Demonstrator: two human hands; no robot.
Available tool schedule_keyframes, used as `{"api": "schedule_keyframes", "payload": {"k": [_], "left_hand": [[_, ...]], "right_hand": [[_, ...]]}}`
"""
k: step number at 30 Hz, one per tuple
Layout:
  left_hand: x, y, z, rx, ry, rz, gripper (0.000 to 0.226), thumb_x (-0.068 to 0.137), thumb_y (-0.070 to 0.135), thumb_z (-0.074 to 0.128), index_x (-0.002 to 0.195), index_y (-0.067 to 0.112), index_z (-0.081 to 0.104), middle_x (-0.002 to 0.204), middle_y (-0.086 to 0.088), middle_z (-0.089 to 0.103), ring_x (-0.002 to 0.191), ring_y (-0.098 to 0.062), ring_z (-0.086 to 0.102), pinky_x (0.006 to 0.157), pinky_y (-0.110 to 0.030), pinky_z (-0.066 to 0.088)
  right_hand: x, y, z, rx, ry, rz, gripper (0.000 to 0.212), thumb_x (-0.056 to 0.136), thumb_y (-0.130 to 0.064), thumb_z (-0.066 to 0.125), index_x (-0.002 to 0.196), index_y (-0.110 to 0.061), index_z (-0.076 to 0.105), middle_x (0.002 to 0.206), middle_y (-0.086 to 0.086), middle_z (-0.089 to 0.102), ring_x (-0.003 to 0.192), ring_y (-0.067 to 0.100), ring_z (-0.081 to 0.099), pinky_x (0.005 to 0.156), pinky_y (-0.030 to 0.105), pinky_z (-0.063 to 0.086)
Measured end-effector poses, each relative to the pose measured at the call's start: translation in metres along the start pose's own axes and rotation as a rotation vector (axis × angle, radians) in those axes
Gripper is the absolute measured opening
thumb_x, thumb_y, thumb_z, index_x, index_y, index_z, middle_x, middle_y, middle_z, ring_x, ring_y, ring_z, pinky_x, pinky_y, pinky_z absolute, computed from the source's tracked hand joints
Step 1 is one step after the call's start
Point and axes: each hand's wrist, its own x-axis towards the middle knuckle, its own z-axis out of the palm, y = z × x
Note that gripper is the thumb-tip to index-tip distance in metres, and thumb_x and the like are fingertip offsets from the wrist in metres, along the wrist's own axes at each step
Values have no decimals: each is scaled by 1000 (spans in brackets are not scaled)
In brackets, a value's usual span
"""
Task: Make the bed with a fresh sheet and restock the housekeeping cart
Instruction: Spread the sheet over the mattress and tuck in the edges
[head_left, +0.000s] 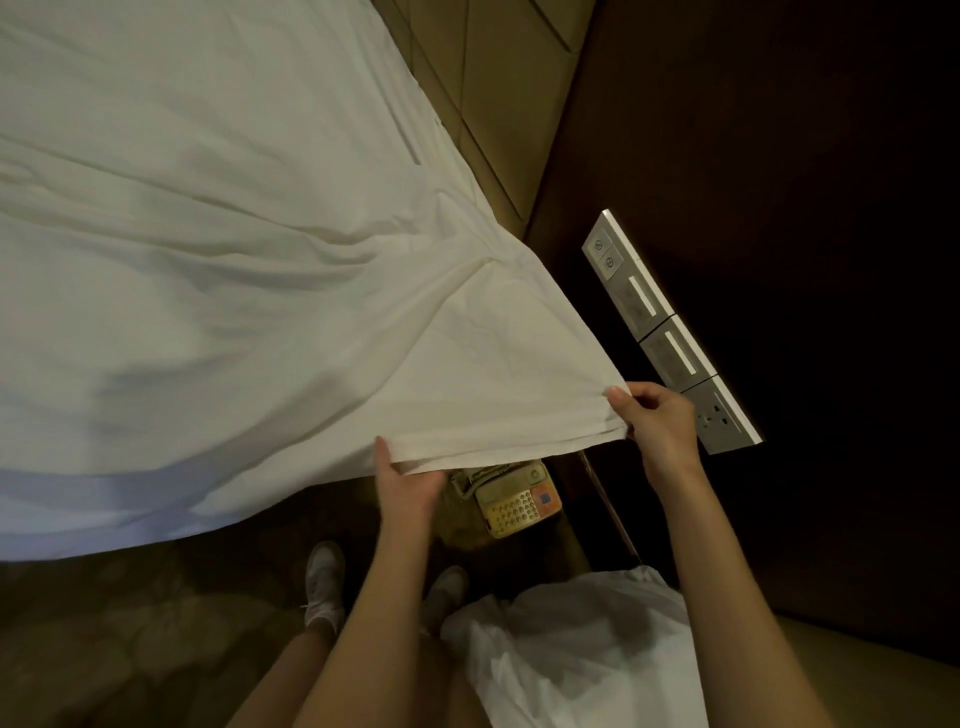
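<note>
- One white sheet (218, 249) lies over the bed.
- Two hands: left hand (410, 480) and right hand (655, 423) each pinch its hem.
- One telephone (517, 501) below.

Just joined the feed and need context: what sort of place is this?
Most likely a hotel guest room: a white sheet spread over a bed, a corded desk telephone beside it, and a wall panel of switches and a socket at the bedside.
</note>
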Motion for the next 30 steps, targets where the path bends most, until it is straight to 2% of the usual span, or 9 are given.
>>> {"api": "schedule_keyframes", "payload": {"k": [6, 10, 13, 16, 18, 20, 22, 25, 30], "left_hand": [[4, 50, 17, 216, 147, 148, 25, 93, 33, 58, 103, 10, 59, 98, -10, 64, 92, -26, 63, 70, -41, 52], [-13, 54, 18, 300, 152, 366, 33, 95, 21, 56, 126, 8, 54, 113, -9, 65, 103, -24, 63, 90, -37, 53], [-43, 56, 15, 471, 150, 511, 13, 96, 25, 55, 101, 14, 59, 105, -2, 63, 97, -16, 61, 86, -30, 50], [-70, 58, 30, 548, 71, 644, 12, 98, 25, 51, 91, 19, 59, 101, 2, 63, 96, -12, 61, 84, -29, 49], [-82, 57, 39, 596, 21, 679, 15, 98, 25, 50, 89, 18, 59, 101, 1, 64, 97, -13, 62, 84, -29, 50], [-93, 54, 40, 686, -7, 717, 21, 99, 26, 49, 86, 15, 61, 95, 0, 67, 93, -15, 64, 81, -29, 52], [-103, 54, 38, 791, -14, 774, 29, 99, 30, 48, 84, 10, 64, 85, -4, 68, 82, -16, 66, 76, -29, 52], [-115, 67, 40, 852, 39, 837, 33, 100, 32, 43, 85, 10, 62, 81, -4, 65, 75, -12, 64, 68, -24, 50], [-128, 90, 43, 784, 53, 808, 28, 102, 25, 41, 81, 17, 59, 83, -1, 64, 77, -9, 62, 73, -26, 49]], "right_hand": [[13, 3, -14, -88, -30, -11, 8, 88, -13, 64, 94, -9, 66, 91, 7, 68, 86, 22, 65, 75, 31, 52], [16, 3, -10, -266, 9, -82, 2, 89, -14, 63, 88, -12, 65, 85, 2, 65, 88, 23, 62, 76, 33, 47], [12, 6, 7, -408, 20, -123, 16, 90, -10, 58, 105, -6, 63, 93, 7, 63, 95, 27, 61, 71, 27, 43], [-13, 7, 43, -508, -13, -200, 40, 89, -6, 59, 128, -8, 53, 129, 11, 53, 120, 27, 51, 91, 26, 39], [-45, 3, 79, -529, -131, -355, 43, 88, -8, 62, 130, -13, 52, 139, 3, 45, 129, 19, 42, 102, 25, 30], [-77, -1, 121, -455, -358, -522, 34, 89, -11, 61, 122, -17, 58, 129, -9, 48, 123, 7, 42, 106, 23, 32], [-99, -8, 159, -434, -505, -678, 32, 88, -11, 63, 119, -18, 60, 121, -16, 46, 117, -2, 39, 103, 11, 29], [-110, -20, 197, -456, -521, -840, 34, 82, -8, 68, 114, -15, 60, 118, -8, 50, 111, -1, 37, 90, -3, 24], [-112, -26, 223, -488, -531, -918, 23, 84, -11, 66, 106, -14, 61, 108, -4, 54, 100, 2, 45, 83, 9, 38]]}}
